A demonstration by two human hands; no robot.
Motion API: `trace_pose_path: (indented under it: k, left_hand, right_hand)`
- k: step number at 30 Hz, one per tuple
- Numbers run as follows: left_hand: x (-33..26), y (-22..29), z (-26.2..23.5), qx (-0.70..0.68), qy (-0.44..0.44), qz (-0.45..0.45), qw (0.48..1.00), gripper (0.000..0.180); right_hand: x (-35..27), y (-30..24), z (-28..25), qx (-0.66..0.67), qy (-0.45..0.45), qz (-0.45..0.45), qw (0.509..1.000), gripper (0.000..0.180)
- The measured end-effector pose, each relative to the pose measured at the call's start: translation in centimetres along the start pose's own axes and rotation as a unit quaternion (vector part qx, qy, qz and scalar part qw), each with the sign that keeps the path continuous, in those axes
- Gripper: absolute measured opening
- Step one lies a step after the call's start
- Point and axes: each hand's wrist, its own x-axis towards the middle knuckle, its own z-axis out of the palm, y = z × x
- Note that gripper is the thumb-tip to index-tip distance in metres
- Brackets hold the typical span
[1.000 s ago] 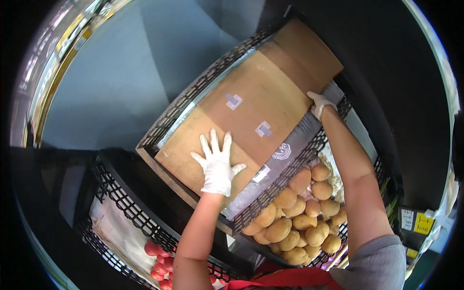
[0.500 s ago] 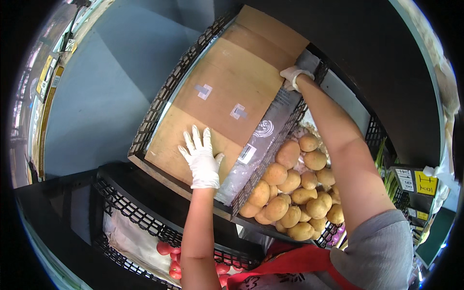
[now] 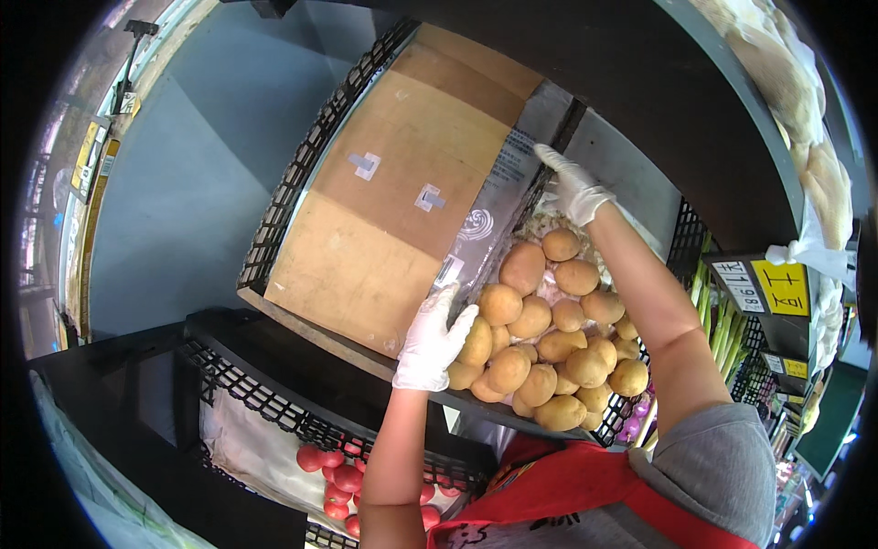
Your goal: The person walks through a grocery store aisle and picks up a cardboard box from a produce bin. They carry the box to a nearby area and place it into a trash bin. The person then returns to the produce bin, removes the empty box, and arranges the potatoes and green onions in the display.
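A brown cardboard sheet (image 3: 366,247) lies flat in a black plastic crate (image 3: 291,174), over grey printed plastic wrapping (image 3: 480,220). My left hand (image 3: 430,343), in a white glove, rests at the near end of the crate's right side, beside the potatoes (image 3: 535,316). Its fingers point away from me and the thumb stands apart. My right hand (image 3: 576,188), also gloved, is at the far part of that same side, past the potatoes, with its fingers stretched out. Its thumb is hidden. Neither hand visibly holds a loose thing.
Red round produce (image 3: 343,480) sits on a pale liner in a lower black crate (image 3: 247,398) at front left. Yellow and white sign cards (image 3: 777,285) hang at the right, near green stalks (image 3: 727,316). A dark shelf edge (image 3: 677,91) crosses the far right.
My left hand has left the cardboard and moved right to the side by the potatoes. My right hand has come off the cardboard's far edge and moved nearer. The view has shifted slightly.
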Motion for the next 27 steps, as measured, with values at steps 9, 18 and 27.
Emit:
trace_pose_path:
  k: [9, 18, 27]
  left_hand:
    - [0.7, -1.8, -1.0, -0.090, 0.091, -0.019, 0.992, 0.051]
    - [3.2, -6.5, -14.4, 0.418, 0.282, -0.102, 0.858, 0.103]
    - [6.5, -10.4, -15.8, 0.419, 0.175, -0.206, 0.867, 0.127]
  right_hand:
    - [0.9, 1.8, 2.3, -0.008, 0.068, -0.020, 0.997, 0.049]
    - [0.0, 1.3, 3.2, -0.134, 0.116, -0.417, 0.891, 0.067]
    - [4.5, 0.6, 11.3, -0.237, 0.053, 0.013, 0.970, 0.058]
